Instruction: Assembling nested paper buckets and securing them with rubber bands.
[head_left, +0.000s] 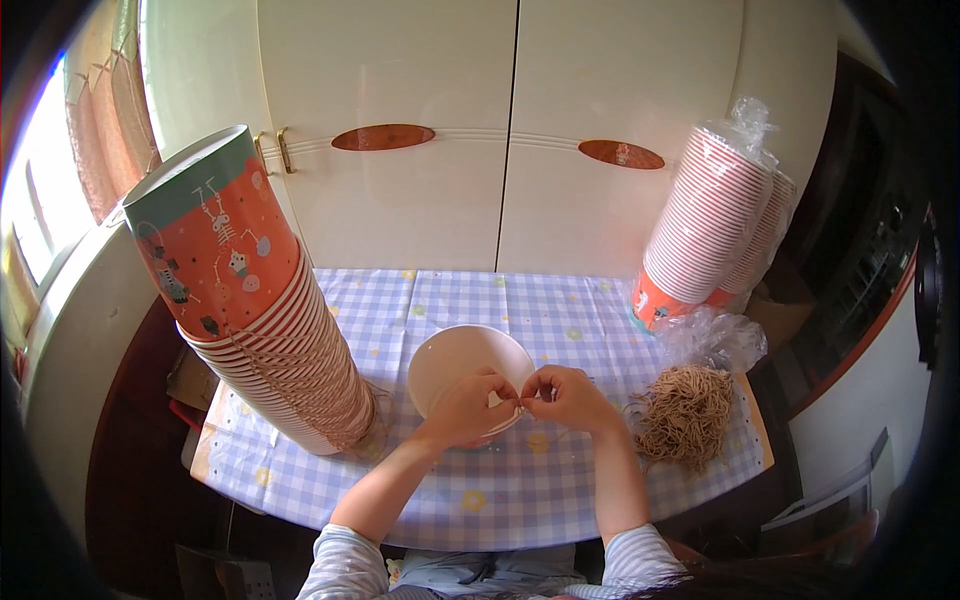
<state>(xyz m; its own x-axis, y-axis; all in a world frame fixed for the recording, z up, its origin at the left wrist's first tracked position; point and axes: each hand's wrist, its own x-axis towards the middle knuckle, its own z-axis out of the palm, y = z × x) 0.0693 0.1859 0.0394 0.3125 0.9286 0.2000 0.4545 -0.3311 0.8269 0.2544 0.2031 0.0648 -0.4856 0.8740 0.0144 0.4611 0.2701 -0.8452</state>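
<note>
A white paper bucket (465,352) stands in the middle of the table, its round mouth facing up toward me. Over its near right rim, my left hand (472,405) and my right hand (572,398) meet fingertip to fingertip. Both pinch at one small spot; what lies between the fingers is too small to make out. To the right of my right hand lies a bundle of tan cords (688,418). On the left leans a tall stack of nested buckets (275,340), orange and green with skeleton pictures on the top one; tan cords hang along its side.
At the back right stand stacked paper buckets in clear plastic wrap (705,215), with a crumpled clear bag (712,340) in front. A blue-and-white checked cloth (400,490) covers the table. Behind it rise cream cabinet doors (420,210). A curtained window (100,110) is at the left.
</note>
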